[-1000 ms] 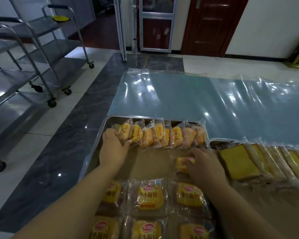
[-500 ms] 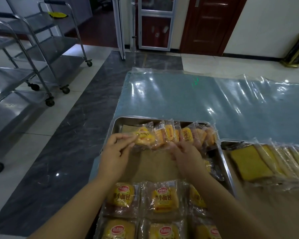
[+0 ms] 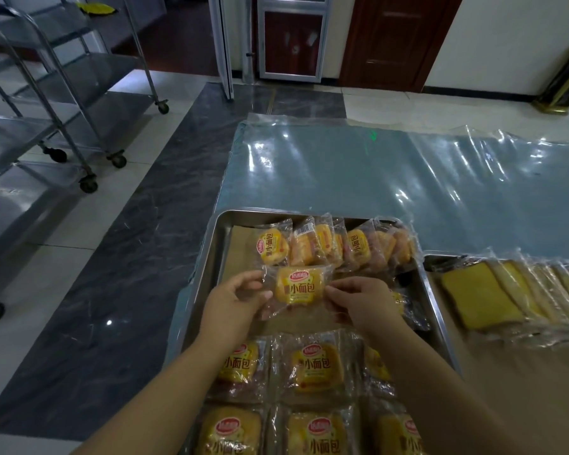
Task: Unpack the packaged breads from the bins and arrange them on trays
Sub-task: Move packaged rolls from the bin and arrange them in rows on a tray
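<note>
A small yellow bread in a clear wrapper (image 3: pixel 298 286) hangs above the steel tray (image 3: pixel 211 257), label facing me. My left hand (image 3: pixel 235 300) pinches its left wrapper edge and my right hand (image 3: pixel 358 303) pinches its right edge. Behind it, a row of wrapped breads (image 3: pixel 335 246) stands on edge along the tray's far side. Flat rows of the same wrapped breads (image 3: pixel 312 366) fill the near part of the tray, partly under my forearms. Brown paper lines the tray.
A second tray (image 3: pixel 440 257) on the right holds wrapped yellow cake slices (image 3: pixel 506 290). Both trays sit on a table under shiny plastic sheeting (image 3: pixel 375 178). Steel wheeled carts (image 3: pixel 63 119) stand on the floor to the left. Doors are at the back.
Both hands have drawn back from the standing row toward me, lifting one wrapped bread out flat between them. The view has shifted left, so the tray lies further right in frame.
</note>
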`<state>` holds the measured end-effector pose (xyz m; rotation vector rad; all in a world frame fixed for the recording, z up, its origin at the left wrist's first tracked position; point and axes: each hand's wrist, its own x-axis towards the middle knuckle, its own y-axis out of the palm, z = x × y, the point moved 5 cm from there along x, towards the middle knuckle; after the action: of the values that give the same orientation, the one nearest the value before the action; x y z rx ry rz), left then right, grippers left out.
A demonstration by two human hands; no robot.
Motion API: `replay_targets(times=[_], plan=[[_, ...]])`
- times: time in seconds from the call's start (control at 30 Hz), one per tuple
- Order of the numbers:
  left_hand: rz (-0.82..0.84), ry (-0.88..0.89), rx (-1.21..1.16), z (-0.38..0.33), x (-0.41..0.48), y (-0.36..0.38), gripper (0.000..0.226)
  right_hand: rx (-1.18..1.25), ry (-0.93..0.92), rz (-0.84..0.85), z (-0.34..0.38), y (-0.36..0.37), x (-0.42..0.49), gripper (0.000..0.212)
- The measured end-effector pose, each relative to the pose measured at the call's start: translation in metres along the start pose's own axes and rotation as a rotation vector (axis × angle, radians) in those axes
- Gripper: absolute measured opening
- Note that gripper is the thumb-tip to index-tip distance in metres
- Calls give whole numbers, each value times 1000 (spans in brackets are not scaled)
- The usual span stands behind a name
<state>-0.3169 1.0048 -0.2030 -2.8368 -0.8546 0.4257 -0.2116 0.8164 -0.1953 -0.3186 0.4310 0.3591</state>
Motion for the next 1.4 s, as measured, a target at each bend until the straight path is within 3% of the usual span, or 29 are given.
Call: replay_targets(times=[0.13, 0.4, 0.6, 0.7, 0.77, 0.87, 1.07, 1.27, 1.4], plan=[[42, -123, -140, 6, 7, 11, 45, -160, -46, -59, -4, -11, 4, 11], [38, -151, 46, 13, 16, 27, 24, -515, -150, -197, -13, -25, 12, 12], [-26, 123, 435, -1, 33, 28, 19, -759, -249, -238, -12, -19, 14, 8], [-55, 291, 590, -12, 48, 25, 32, -928, -285, -245, -8, -17, 14, 6], [-37, 292, 713, -13, 58, 28, 48, -990, -307, -268, -4, -17, 13, 5], [38, 190, 828, -10, 71, 34, 68, -965, -338, -283, 3, -17, 14, 6], [14, 262, 930, -9, 70, 26, 49, -934, -407, -263, 12, -14, 18, 12], [91, 278, 956, 0, 55, 8, 72, -887, -427, -266, 19, -6, 23, 13], [207, 289, 951, 7, 43, -1, 71, -872, -408, -242, 30, 5, 32, 19]])
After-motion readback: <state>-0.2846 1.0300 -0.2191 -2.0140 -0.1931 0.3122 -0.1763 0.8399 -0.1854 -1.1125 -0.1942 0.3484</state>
